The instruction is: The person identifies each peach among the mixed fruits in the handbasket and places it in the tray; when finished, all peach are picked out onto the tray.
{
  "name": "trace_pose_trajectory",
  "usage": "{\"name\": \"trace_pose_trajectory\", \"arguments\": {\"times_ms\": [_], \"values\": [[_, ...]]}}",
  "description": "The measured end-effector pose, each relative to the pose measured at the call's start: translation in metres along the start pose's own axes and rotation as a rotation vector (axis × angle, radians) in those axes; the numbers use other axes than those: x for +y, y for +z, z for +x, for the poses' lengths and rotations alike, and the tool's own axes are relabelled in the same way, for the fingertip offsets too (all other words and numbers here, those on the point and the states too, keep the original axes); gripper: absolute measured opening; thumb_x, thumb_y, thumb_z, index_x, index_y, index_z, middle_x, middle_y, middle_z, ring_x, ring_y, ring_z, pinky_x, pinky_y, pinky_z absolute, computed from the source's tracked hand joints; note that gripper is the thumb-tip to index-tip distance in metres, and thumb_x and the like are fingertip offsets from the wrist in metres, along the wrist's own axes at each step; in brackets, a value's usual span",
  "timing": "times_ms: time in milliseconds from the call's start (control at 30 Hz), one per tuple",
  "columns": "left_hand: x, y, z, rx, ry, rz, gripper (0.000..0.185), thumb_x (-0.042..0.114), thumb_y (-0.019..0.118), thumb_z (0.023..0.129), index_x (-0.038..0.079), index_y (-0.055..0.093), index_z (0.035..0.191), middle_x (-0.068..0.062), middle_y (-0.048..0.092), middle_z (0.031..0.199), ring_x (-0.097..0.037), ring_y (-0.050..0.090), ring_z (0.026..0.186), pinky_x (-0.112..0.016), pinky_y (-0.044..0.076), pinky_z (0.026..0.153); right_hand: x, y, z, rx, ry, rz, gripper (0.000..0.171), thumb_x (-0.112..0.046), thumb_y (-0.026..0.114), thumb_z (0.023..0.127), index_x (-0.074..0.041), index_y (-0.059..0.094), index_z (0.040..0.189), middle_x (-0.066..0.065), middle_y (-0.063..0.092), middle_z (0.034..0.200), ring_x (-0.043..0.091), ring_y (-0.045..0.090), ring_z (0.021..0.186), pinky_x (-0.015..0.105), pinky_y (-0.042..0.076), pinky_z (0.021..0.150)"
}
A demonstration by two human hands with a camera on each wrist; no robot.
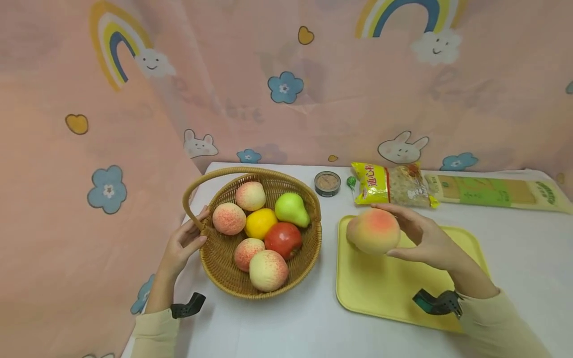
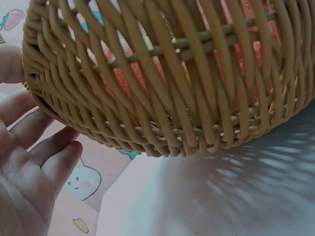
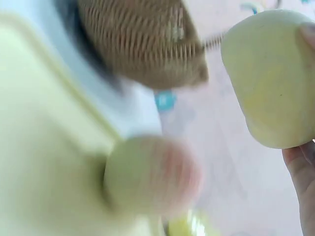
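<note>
- Woven wicker is forming the basket (image 1: 233, 278), which is standing on the white desk (image 1: 286, 328) and serving here as the landmark.
- Inside the basket are lying four speckled peaches (image 1: 229, 218), a yellow orange (image 1: 261, 223), a green pear (image 1: 291, 209) and a red apple (image 1: 283, 239).
- The left hand (image 1: 183, 243) is resting at the basket's left rim, by the foot of its arched handle (image 1: 192, 194); its fingers (image 2: 59, 160) are lying relaxed and nearly straight against the weave, gripping nothing.
- To the right of the basket, a yellow tray (image 1: 394, 298) is lying flat on the desk.
- The right hand (image 1: 425, 238) is holding a large peach (image 1: 373, 231) over the tray's near-basket end, fingers and thumb curling round the fruit; whether it is touching the tray cannot be told.
- In the blurred right-wrist view, a second pale round fruit (image 3: 152, 177) seems to be sitting on the tray.
- Behind the basket, to its right, a small round tin (image 1: 327, 183) is standing, then a green lollipop (image 1: 351, 182), a yellow snack packet (image 1: 389, 185) and a long green-and-tan packet (image 1: 497, 191).
- A pink cartoon-print cloth (image 1: 89, 124) is hanging behind and left of the basket.
</note>
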State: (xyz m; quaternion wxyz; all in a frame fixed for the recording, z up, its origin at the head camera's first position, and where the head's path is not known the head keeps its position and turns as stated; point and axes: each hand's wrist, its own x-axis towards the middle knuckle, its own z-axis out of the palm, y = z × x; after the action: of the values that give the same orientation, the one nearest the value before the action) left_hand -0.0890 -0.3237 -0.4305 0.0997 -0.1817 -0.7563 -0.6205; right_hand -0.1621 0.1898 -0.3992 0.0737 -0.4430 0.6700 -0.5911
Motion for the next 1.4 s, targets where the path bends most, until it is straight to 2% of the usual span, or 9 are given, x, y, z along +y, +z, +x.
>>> {"name": "trace_pose_trajectory", "arguments": {"times_ms": [167,367,600,767,967,1167,1233,1400], "values": [[-0.001,-0.003,0.0,0.0,-0.011,0.018,0.052,-0.013,0.049,0.088,-0.008,0.04,0.139,-0.016,0.032,0.151,-0.008,0.04,0.135,-0.016,0.037,0.105,0.016,-0.022,-0.035,0.107,0.067,-0.057,0.082,0.027,0.062,0.069,0.013,0.027,0.142,0.016,0.035,0.147,0.008,0.04,0.132,0.011,0.034,0.104],[-0.002,0.0,0.0,0.008,0.022,0.018,0.051,-0.016,0.049,0.087,-0.015,0.038,0.136,-0.023,0.032,0.149,-0.008,0.04,0.135,-0.015,0.038,0.104,0.031,-0.038,-0.064,0.154,0.238,-0.168,0.081,0.021,0.065,0.074,0.005,0.028,0.145,0.008,0.036,0.148,0.0,0.04,0.13,0.007,0.033,0.101],[0.002,0.003,-0.001,0.04,0.035,-0.003,0.051,-0.017,0.048,0.086,-0.009,0.044,0.136,-0.031,0.031,0.146,-0.017,0.04,0.136,-0.017,0.04,0.103,0.053,-0.048,-0.076,0.179,0.33,-0.21,0.079,0.013,0.07,0.075,0.0,0.033,0.144,-0.002,0.041,0.143,-0.008,0.038,0.128,0.003,0.031,0.099],[0.0,0.002,-0.001,0.031,0.021,0.005,0.051,-0.017,0.048,0.086,-0.01,0.042,0.137,-0.028,0.031,0.148,-0.016,0.041,0.135,-0.017,0.039,0.104,0.061,-0.051,-0.08,0.207,0.408,-0.23,0.078,0.009,0.071,0.076,-0.003,0.035,0.144,-0.012,0.041,0.139,-0.014,0.035,0.126,0.0,0.03,0.096],[-0.001,-0.001,-0.001,0.007,-0.005,0.026,0.052,-0.014,0.049,0.087,-0.01,0.04,0.138,-0.017,0.033,0.151,-0.01,0.039,0.136,-0.017,0.036,0.107,0.066,-0.051,-0.081,0.188,0.408,-0.191,0.076,0.01,0.069,0.078,-0.002,0.033,0.144,-0.012,0.041,0.139,-0.013,0.036,0.125,0.001,0.03,0.096],[-0.002,-0.001,-0.001,0.018,0.01,0.006,0.051,-0.016,0.048,0.087,-0.011,0.041,0.137,-0.019,0.035,0.149,-0.013,0.039,0.137,-0.017,0.037,0.106,0.07,-0.056,-0.081,0.08,0.375,-0.091,0.077,0.011,0.064,0.081,0.001,0.024,0.147,0.0,0.037,0.146,-0.009,0.037,0.128,0.003,0.032,0.098],[-0.002,0.0,-0.001,0.019,0.009,0.01,0.051,-0.015,0.048,0.087,-0.01,0.041,0.138,-0.019,0.035,0.149,-0.012,0.039,0.136,-0.016,0.037,0.106,0.071,-0.058,-0.08,0.052,0.372,-0.062,0.078,0.011,0.062,0.082,0.002,0.021,0.148,0.0,0.036,0.147,-0.009,0.038,0.127,0.004,0.033,0.097],[-0.001,0.001,-0.001,0.027,0.014,0.007,0.051,-0.016,0.048,0.087,-0.009,0.042,0.137,-0.024,0.034,0.148,-0.014,0.041,0.135,-0.017,0.039,0.104,0.072,-0.058,-0.08,0.055,0.38,-0.053,0.079,0.013,0.061,0.082,0.003,0.018,0.148,-0.002,0.033,0.149,-0.01,0.037,0.127,0.004,0.035,0.096]]}}
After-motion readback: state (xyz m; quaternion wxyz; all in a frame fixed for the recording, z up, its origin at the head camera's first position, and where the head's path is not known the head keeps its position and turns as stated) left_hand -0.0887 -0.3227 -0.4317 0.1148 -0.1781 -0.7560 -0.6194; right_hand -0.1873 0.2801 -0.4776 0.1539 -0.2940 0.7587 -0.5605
